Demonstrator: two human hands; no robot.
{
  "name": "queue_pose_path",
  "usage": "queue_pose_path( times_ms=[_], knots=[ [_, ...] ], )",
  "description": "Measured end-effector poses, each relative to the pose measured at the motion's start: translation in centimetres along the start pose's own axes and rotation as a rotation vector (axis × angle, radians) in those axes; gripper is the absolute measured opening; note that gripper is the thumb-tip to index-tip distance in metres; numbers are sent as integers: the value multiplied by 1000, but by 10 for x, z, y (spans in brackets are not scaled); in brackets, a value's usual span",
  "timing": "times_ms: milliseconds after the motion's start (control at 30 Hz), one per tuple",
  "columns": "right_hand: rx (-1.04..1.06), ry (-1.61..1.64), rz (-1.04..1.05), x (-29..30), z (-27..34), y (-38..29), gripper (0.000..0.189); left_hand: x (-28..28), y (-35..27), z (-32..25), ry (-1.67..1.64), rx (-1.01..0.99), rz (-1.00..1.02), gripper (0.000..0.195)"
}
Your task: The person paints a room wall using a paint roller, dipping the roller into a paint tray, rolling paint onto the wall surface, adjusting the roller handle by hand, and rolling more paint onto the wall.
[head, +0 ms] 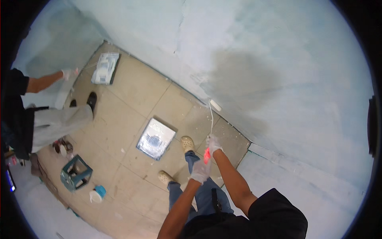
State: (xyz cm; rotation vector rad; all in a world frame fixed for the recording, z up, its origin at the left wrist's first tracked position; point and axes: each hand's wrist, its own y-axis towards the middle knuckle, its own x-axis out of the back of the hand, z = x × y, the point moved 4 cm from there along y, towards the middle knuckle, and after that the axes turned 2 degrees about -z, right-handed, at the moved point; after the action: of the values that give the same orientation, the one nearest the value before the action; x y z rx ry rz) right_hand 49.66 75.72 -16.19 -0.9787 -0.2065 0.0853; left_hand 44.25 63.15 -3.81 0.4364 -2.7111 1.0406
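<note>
Both my gloved hands are on a paint roller, one behind the other along its handle. My right hand (213,144) wraps the front, where the wire frame comes out. Further back, my left hand (200,171) is closed at the rear end of the red handle (206,156). The white roller sleeve (215,105) is at the foot of the pale wall (191,71), just above the floor edge. A large damp-looking grey patch (244,74) marks the wall above it. To the left of my feet lies a paint tray (156,139) coated with wet white paint.
At left, a co-worker's gloved hand (70,74) holds another roller over a second paint tray (105,69). A green plastic stool (76,173), a blue-and-white tub (98,194) and some cans (63,148) stand on the tiled floor (125,119). Paint spots lie near the wall.
</note>
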Motion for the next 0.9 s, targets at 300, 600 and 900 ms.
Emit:
queue_pose_path(
  times_ms=[300,600,900],
  knots=[
    [468,-252,-89,77,39,-166,20,-2,-159,-46,12,-287,-11,52],
    [527,253,62,96,80,-349,18,55,-290,-92,46,-506,-22,47],
    [695,343,310,92,-20,-449,17,91,-389,-30,-320,-206,309,23]
  ],
)
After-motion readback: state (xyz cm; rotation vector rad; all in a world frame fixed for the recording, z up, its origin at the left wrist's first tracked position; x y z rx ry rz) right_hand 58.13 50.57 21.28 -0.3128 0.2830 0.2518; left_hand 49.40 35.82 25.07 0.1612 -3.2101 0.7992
